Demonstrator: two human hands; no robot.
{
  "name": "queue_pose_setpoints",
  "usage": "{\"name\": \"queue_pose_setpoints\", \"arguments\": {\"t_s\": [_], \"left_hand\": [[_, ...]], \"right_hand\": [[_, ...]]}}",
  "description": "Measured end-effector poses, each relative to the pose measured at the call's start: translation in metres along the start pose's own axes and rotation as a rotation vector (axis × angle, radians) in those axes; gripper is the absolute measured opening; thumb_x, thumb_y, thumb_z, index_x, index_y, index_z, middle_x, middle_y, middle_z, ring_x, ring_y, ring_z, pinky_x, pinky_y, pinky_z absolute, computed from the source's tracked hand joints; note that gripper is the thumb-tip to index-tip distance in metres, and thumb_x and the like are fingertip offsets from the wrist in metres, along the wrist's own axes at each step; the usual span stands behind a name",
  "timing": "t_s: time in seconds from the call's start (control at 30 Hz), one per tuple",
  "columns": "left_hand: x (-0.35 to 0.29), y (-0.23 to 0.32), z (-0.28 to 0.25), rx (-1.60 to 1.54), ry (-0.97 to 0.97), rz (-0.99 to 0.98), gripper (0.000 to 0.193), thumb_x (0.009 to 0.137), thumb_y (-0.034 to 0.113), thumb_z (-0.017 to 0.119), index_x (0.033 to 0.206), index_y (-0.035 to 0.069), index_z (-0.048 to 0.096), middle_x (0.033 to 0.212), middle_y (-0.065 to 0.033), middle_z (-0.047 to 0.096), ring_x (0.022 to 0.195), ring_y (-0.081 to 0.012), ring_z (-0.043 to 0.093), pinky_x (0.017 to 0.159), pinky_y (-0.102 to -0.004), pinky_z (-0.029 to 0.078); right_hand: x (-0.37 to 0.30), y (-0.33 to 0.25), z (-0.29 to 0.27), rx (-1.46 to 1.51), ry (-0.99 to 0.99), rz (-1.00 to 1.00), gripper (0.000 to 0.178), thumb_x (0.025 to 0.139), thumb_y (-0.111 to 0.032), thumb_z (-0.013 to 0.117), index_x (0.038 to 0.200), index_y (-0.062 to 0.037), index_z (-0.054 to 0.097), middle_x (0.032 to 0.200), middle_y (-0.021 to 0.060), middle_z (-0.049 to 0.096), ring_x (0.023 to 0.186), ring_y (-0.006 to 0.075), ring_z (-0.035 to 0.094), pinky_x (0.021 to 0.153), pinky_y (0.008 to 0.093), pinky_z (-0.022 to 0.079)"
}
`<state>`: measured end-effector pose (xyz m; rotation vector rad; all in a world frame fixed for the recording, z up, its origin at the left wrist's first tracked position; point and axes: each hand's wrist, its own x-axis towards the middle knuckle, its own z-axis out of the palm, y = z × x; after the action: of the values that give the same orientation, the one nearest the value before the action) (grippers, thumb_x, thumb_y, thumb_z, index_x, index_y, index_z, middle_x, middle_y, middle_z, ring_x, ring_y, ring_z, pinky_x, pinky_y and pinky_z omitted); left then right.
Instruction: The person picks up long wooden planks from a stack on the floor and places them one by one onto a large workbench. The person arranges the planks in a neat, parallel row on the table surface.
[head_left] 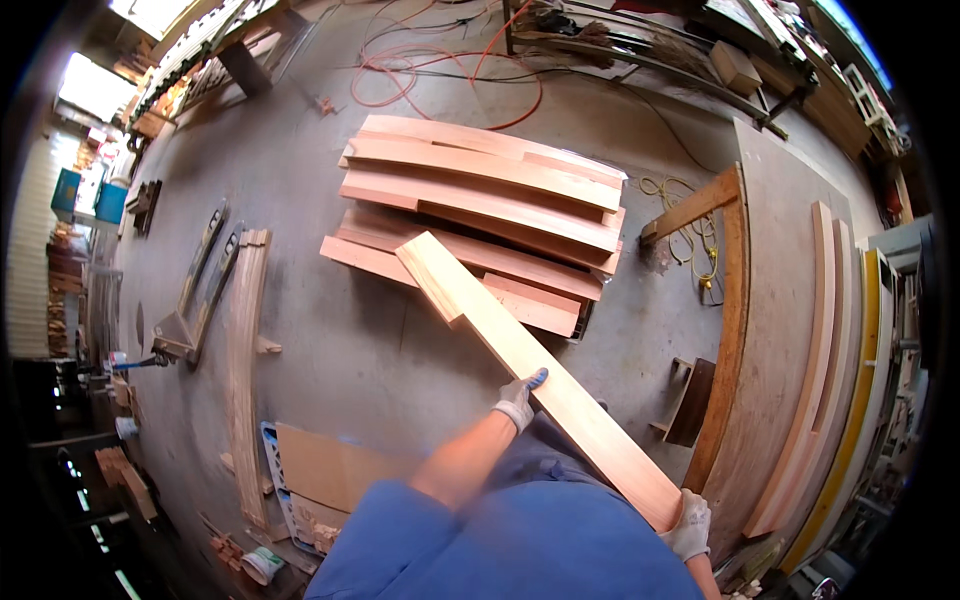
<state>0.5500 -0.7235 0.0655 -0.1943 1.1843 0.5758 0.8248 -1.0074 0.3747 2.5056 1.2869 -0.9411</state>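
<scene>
One held board (580,418), stack (480,184) ahead, pallet jack (177,337)

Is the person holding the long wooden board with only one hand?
No, the left gloved hand grips the long wooden board near its middle, and the right gloved hand holds its near end.

A grey floor (310,330) reaches a dark metal rack (690,84), bright light (95,87) showing at upper left.

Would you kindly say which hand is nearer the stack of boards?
Left: the left hand grips the long board partway along, nearer the stack of boards; the right hand holds that board's near end, farther back and right.
</scene>
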Motion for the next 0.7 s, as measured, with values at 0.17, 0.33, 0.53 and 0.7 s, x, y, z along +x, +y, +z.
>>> {"name": "queue_pose_setpoints", "arguments": {"t_s": [0.17,0.33,0.53,0.7], "left_hand": [[-0.079,-0.021,0.05,0.121,-0.047,-0.047,0.043,0.088,-0.006,0.083,0.127,-0.003,0.066,0.113,-0.016,0.075,0.095,-0.0304,0.078,0.091,-0.05,0.067],[-0.072,-0.082,0.076,0.297,-0.336,-0.07,0.029,0.095,0.009,0.08,0.122,0.003,0.07,0.111,-0.0091,0.078,0.101,-0.023,0.077,0.1,-0.0436,0.063],[-0.116,-0.159,0.137,0.422,-0.51,-0.179,0.048,0.096,0.022,0.082,0.135,0.002,0.063,0.125,-0.0117,0.074,0.112,-0.0274,0.074,0.103,-0.0459,0.059],[-0.151,-0.239,0.19,0.679,-0.618,-0.329,0.049,0.097,0.021,0.08,0.139,0.003,0.063,0.134,-0.0112,0.071,0.123,-0.0286,0.069,0.113,-0.0452,0.053]], "right_hand": [[-0.037,0.069,0.055,0.103,0.142,0.141,0.083,0.058,-0.03,0.088,0.128,-0.0037,0.054,0.119,0.022,0.059,0.119,0.0431,0.054,0.104,0.0522,0.043],[-0.057,0.187,0.169,0.52,0.058,0.661,0.084,0.055,-0.031,0.088,0.127,-0.0033,0.054,0.119,0.0216,0.058,0.117,0.0435,0.055,0.102,0.0543,0.042],[-0.142,0.254,0.248,0.719,0.375,0.746,0.091,0.061,-0.037,0.087,0.137,-0.0019,0.051,0.126,0.0201,0.056,0.125,0.043,0.053,0.11,0.06,0.037],[-0.197,0.26,0.277,0.719,0.529,0.803,0.099,0.064,-0.043,0.087,0.144,-0.0009,0.048,0.131,0.0207,0.055,0.129,0.0428,0.051,0.114,0.0604,0.036]]}}
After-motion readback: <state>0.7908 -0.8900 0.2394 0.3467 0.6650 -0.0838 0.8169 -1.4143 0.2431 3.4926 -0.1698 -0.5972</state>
